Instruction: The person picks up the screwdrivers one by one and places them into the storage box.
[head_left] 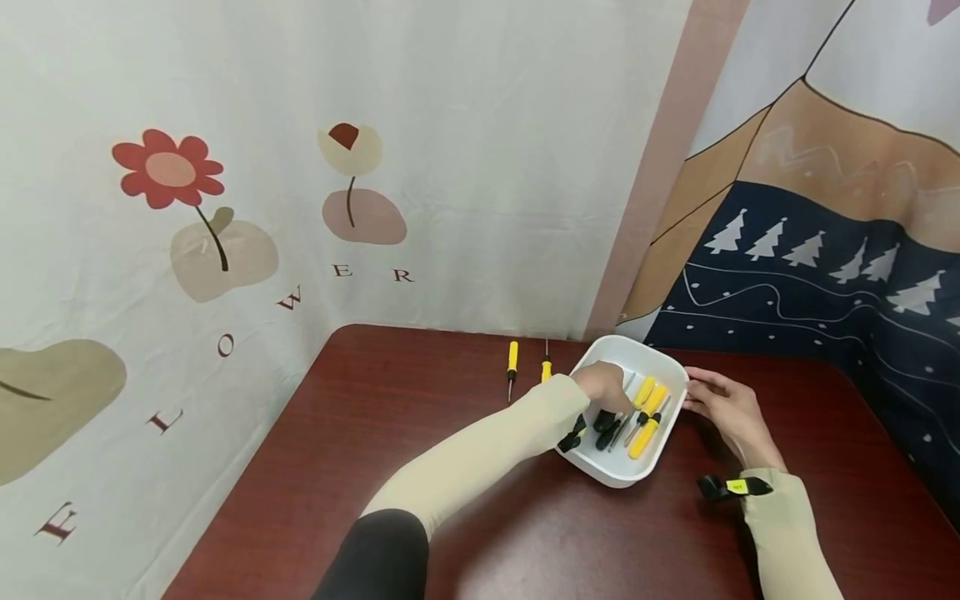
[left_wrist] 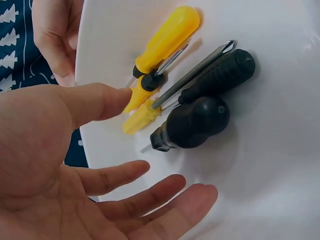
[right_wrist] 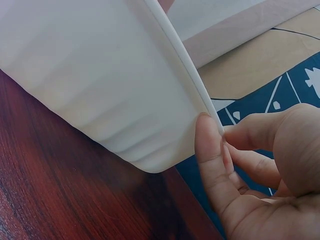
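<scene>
A white plastic basin (head_left: 617, 477) holds several screwdrivers. My left hand (head_left: 606, 387) is inside it, over the tools. In the left wrist view its thumb and fingers are spread and hold nothing. The thumb tip lies close to the yellow screwdrivers (left_wrist: 172, 37), and the fingers are near a stubby black screwdriver (left_wrist: 200, 122). Beside that one lie a slim black-handled screwdriver (left_wrist: 222, 75) and a long-shafted yellow screwdriver (left_wrist: 141, 119). At the basin's right side, my right hand (head_left: 731, 414) pinches the rim (right_wrist: 192, 75) between thumb and fingers.
On the dark red table (head_left: 375, 408), left of the basin, lie a yellow-and-black screwdriver (head_left: 512, 358) and another like it (head_left: 547, 368), partly behind the left sleeve. A printed cloth (head_left: 480, 167) hangs along the back edge.
</scene>
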